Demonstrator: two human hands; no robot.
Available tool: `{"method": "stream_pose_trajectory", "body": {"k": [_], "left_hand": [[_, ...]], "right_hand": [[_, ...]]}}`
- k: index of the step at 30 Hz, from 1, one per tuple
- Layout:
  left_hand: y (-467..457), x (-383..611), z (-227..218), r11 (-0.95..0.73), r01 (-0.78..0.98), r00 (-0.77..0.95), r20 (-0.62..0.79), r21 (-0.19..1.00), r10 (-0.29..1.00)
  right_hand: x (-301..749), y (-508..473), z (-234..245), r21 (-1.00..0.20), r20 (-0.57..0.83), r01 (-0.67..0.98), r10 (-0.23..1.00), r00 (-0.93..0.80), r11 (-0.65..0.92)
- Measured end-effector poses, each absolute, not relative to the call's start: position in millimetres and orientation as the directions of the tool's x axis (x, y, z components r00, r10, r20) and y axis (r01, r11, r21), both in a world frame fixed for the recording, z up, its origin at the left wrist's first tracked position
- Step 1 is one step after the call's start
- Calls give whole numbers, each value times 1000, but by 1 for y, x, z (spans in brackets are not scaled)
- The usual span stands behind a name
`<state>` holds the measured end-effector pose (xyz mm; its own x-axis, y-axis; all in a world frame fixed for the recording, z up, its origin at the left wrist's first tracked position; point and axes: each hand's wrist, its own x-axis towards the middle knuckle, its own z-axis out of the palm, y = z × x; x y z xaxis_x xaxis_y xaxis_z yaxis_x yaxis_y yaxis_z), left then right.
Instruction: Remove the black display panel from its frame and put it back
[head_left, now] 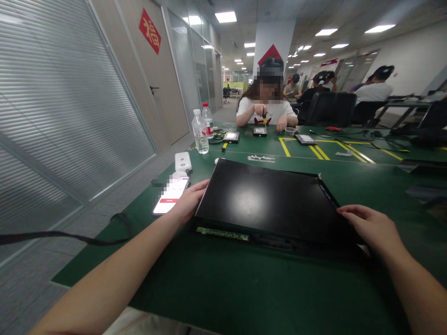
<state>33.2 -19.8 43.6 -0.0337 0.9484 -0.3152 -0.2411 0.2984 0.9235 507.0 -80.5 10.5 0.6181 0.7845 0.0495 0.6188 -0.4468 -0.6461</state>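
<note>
A large flat black screen panel [268, 200] lies on the green table mat [223, 288] in front of me, a narrow green circuit strip [222, 233] showing along its near edge. My left hand [188, 202] grips the panel's left edge, fingers curled around it. At the panel's right edge my right hand [370, 228] holds on, fingers laid along the rim. The panel's near side looks slightly lifted over a black frame beneath it.
A lit phone [171, 194] and a white box [183, 162] lie left of the panel. Two water bottles [201, 132] stand beyond. Across the table a person [267, 104] works with a screwdriver on small devices. A black cable [70, 237] hangs off the left edge.
</note>
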Motion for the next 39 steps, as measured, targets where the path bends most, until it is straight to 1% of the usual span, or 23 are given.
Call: {"method": "stream_pose_trajectory", "body": {"k": [3, 5, 8, 13, 16, 20, 23, 26, 29, 32, 33, 35, 39], "left_hand": [[-20, 34, 45, 310, -232, -35, -327, 922, 945], [-20, 34, 45, 285, -232, -36, -301, 930, 953], [-22, 33, 42, 202, -239, -1, -208, 950, 978], [-25, 26, 39, 90, -229, 174, -50, 969, 983], [-25, 24, 39, 74, -223, 221, -23, 972, 975], [-24, 23, 38, 70, -221, 228, -18, 973, 973], [-24, 22, 38, 77, -222, 237, -23, 972, 971], [-26, 22, 39, 81, -238, 249, -20, 968, 968], [-27, 23, 41, 72, -255, 255, -5, 964, 967], [-28, 23, 41, 53, -276, 258, 21, 960, 966], [-28, 24, 40, 45, -284, 257, 31, 958, 966], [-28, 24, 40, 27, -295, 253, 51, 955, 966], [-29, 24, 40, -6, -298, 248, 83, 955, 965]], "right_hand": [[510, -80, 9, -640, 59, 631, 790, 610, -439], [512, -80, 8, -629, 58, 644, 799, 598, -436], [514, -80, 6, -624, 50, 650, 808, 587, -434], [517, -80, 2, -647, 97, 656, 812, 575, -388], [517, -80, 2, -644, 104, 666, 820, 563, -376], [515, -81, 3, -657, 75, 647, 820, 568, -388], [512, -82, 2, -719, 51, 576, 798, 601, -388], [511, -81, 0, -842, -7, 401, 751, 660, -360], [513, -81, -2, -938, -59, 206, 712, 700, -280], [521, -79, -7, -979, -69, 90, 707, 704, -184], [524, -78, -9, -982, -74, 73, 710, 701, -174], [529, -75, -13, -976, -94, 79, 713, 695, -205], [533, -69, -19, -934, -110, 173, 714, 691, -311]]}}
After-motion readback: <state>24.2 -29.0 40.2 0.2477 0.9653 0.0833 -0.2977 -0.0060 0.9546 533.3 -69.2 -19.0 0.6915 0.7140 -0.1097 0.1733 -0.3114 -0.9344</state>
